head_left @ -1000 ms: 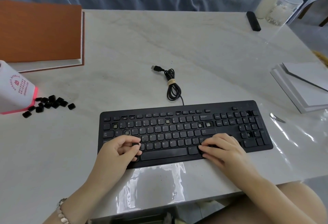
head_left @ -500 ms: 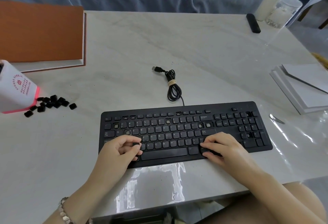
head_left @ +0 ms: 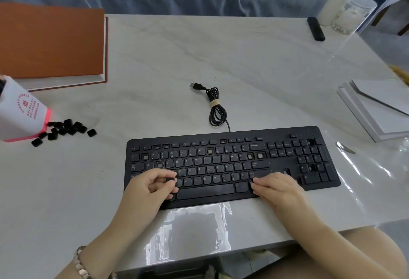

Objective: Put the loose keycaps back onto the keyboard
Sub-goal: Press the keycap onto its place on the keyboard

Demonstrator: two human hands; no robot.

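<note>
While the left hand curls over the lower left corner of the keyboard, its grip pinches one black keycap between thumb and fingertips, just above the keys. The right hand holds nothing; its nearly flat fingers press the bottom row right of the space bar. More loose keycaps lie heaped on the table, well to the left.

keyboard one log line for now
left hand: pinches keycap over keyboard | right hand: presses bottom row | loose keycaps: piled far left
</note>
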